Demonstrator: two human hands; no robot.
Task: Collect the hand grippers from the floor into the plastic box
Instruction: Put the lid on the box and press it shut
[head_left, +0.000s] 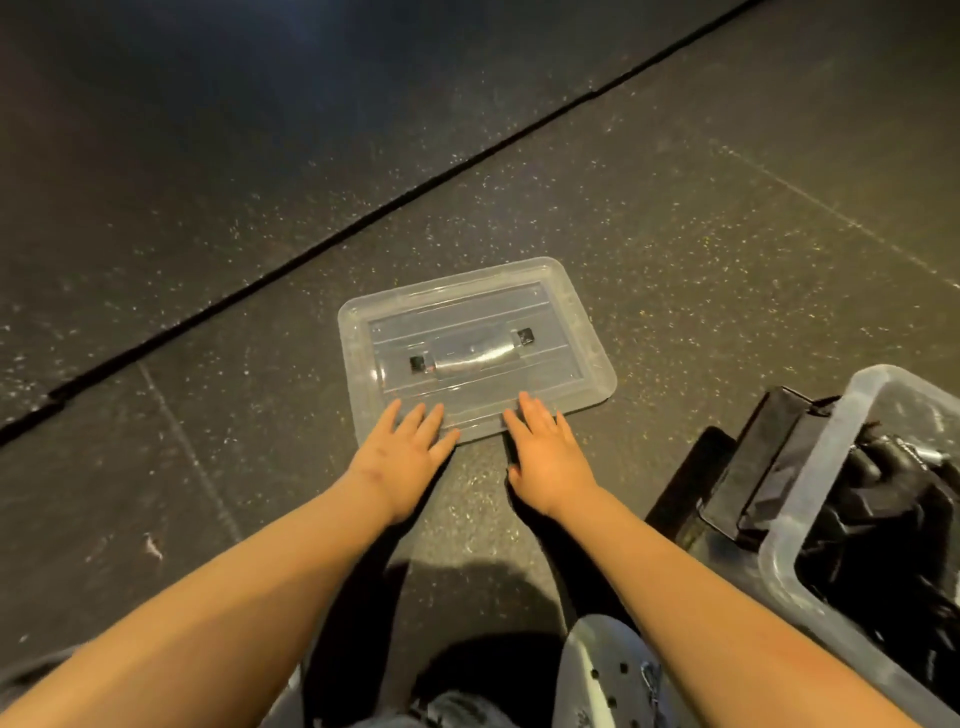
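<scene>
A grey clog (602, 670) is seen nearest, on the dark speckled floor (208, 208). Two bare forearms are stretched forward. The left hand (400, 452) is spread flat with straight fingers, its tips laid on the near edge of the clear lid (467, 291), nothing gripped. The right hand (545, 457) is laid likewise on that edge. The lid is set flat on the floor. The box (810, 519) is placed right of the hands, with black grippers (883, 519) piled inside and a black object (769, 467) against its side.

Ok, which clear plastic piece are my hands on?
The flat lid straight ahead, the one with the handle on top; the deep box at right is untouched.
</scene>
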